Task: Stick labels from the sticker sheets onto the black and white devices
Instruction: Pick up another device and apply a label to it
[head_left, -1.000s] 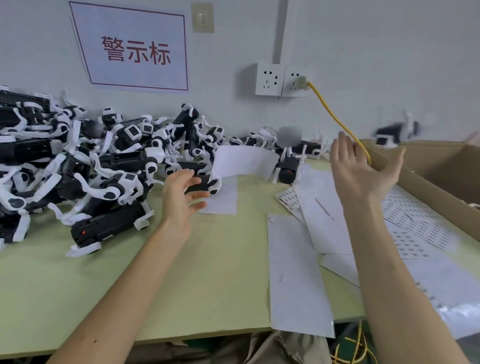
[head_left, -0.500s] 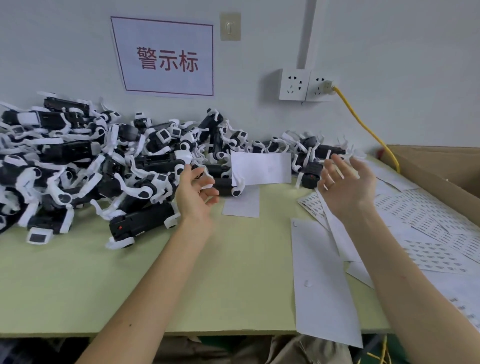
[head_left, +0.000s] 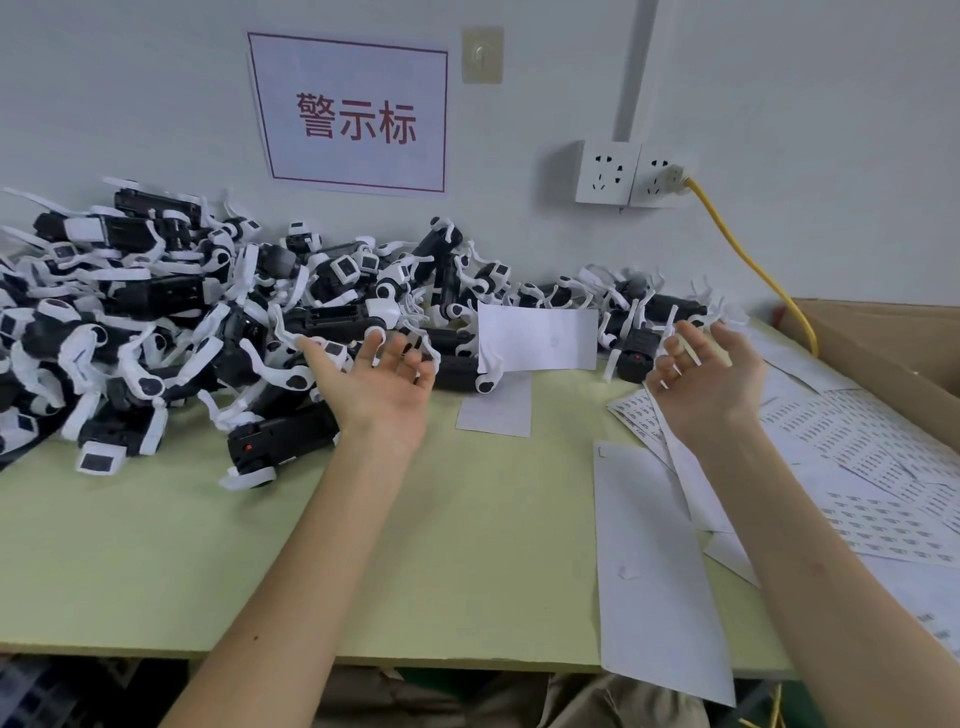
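A big pile of black and white devices (head_left: 156, 322) covers the left and back of the green table (head_left: 467, 545). One device (head_left: 280, 441) lies nearest, at the pile's front edge. Sticker sheets (head_left: 857, 467) with rows of small labels are spread at the right. My left hand (head_left: 374, 384) hovers palm up in front of the pile, fingers relaxed, holding nothing. My right hand (head_left: 706, 384) hovers palm up above the left edge of the sheets, fingers loosely bent and empty. A single device (head_left: 639, 353) lies just behind my right hand.
A blank white backing sheet (head_left: 654, 571) hangs over the table's front edge. A white card (head_left: 535, 338) leans against the devices. A cardboard box (head_left: 883, 358) stands at the right. A yellow cable (head_left: 753, 265) runs from the wall socket (head_left: 628, 174) toward the box.
My right hand has come down and left from near the box, where a device was in the air. My left hand has turned palm up. The view has shifted left.
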